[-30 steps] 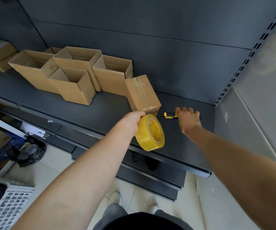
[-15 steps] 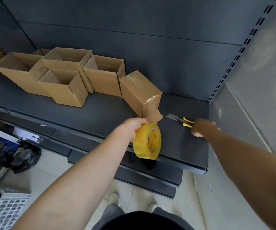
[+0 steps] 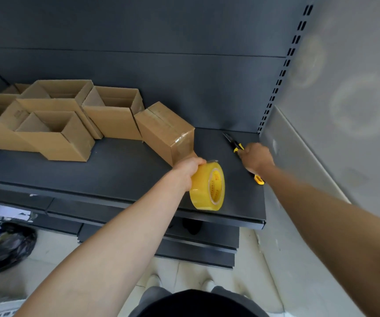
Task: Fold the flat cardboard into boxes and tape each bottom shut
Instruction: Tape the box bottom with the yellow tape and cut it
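dark shelf: gripping tape roll in left hand, knife in right hand; seemingly light, stiff box at eleven o'clock, grasp edges

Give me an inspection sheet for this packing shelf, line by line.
Surface: dark metal shelf, boxes grouped at its left.
Job's things: taped box, seam up, tape running toward the yellow tape roll; open boxes beside it.
Clutter: black bag on the floor.
Hands: left hand grips the tape roll; right hand grips the utility knife, blade out.
Cables: nothing seen.
Surroundings: grey back panel, slotted upright.
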### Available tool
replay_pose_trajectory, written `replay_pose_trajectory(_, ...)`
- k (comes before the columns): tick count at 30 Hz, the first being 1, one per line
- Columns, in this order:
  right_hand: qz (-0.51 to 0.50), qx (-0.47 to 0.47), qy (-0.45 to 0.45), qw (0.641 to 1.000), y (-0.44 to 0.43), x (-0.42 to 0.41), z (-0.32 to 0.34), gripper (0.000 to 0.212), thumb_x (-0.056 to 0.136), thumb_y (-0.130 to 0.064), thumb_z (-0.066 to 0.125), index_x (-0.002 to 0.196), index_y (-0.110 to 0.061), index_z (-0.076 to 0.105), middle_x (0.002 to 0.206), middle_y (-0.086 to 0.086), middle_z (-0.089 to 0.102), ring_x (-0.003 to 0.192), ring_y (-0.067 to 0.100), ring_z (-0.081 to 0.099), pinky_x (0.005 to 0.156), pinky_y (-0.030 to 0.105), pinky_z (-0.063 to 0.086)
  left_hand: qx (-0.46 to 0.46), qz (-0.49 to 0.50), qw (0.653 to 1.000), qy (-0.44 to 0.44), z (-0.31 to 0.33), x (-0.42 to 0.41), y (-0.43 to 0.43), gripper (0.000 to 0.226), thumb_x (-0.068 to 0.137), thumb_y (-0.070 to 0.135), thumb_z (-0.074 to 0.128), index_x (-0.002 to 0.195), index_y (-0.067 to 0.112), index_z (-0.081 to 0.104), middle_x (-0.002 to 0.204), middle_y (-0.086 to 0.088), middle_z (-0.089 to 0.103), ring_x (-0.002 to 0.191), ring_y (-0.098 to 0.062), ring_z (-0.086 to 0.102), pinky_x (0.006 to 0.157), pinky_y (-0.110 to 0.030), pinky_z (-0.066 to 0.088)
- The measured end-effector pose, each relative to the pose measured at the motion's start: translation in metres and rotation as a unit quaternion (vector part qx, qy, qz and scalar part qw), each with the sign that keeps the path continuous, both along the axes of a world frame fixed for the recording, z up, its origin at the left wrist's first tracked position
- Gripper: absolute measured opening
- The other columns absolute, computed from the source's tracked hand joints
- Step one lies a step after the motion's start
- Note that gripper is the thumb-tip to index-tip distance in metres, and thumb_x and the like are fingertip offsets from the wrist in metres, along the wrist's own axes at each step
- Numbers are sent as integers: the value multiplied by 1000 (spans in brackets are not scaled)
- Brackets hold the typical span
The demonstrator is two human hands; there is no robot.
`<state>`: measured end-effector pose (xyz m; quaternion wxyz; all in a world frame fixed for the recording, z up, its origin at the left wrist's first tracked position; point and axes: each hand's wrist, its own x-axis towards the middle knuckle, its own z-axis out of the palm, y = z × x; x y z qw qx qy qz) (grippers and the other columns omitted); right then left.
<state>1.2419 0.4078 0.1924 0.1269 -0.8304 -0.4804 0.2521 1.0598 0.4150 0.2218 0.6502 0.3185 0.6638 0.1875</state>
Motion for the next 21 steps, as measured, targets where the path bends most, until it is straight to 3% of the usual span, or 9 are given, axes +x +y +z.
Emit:
replay_pose_trajectory(3,-51,-87,210,973,-9,-11,23,45,98,-45,44,93,-4,61,74,11,65,61,20,60,55,23,48,3,7,1000,2,-2,10,-1,12,91,19,62,96,10,56,106,-13,57,98,-27,56,96,-43,47)
replay_pose_trajectory(5,-77,-152,268,948,-15,-15,29,63,95,-59,36,104,0,58,75,12,65,61,20,61,56,23,47,14,8,1000,7,0,15,-3,19,91,18,62,106,8,59,105,-12,55,96,-26,53,93,-40,47)
replay_pose_trajectory(8,-138,-180,397,889,-21,-16,28,79,94,-65,29,135,1,38,91,20,67,75,27,67,65,30,53,27,-10,999,30,1,21,-4,29,90,20,64,116,7,58,102,-10,54,91,-25,51,82,-37,45)
replay_pose_trajectory(11,-193,-187,487,831,-25,-16,27,76,94,-64,29,139,-2,34,92,22,70,73,29,71,59,31,56,54,-27,997,46,1,24,-5,33,91,22,63,120,5,61,104,-9,57,93,-24,53,85,-35,45)
replay_pose_trajectory(15,-231,-170,525,801,-27,-24,33,42,99,-40,45,102,1,50,68,17,71,59,27,71,54,30,59,81,-44,995,45,4,28,-10,33,97,21,52,125,4,57,108,-9,55,95,-20,48,81,-31,42)
replay_pose_trajectory(18,-273,-118,502,812,-28,-33,39,21,98,-18,50,84,-4,57,67,12,66,62,22,65,55,29,56,85,-25,996,28,4,30,-15,33,97,21,52,124,2,55,113,-15,58,94,-22,50,83,-34,46)
replay_pose_trajectory(21,-288,-86,447,842,-20,-39,40,17,96,-11,49,81,-5,53,72,8,59,60,19,57,52,29,50,64,-14,998,-18,8,31,-19,16,96,14,52,105,2,55,108,-17,58,92,-26,55,89,-40,50)
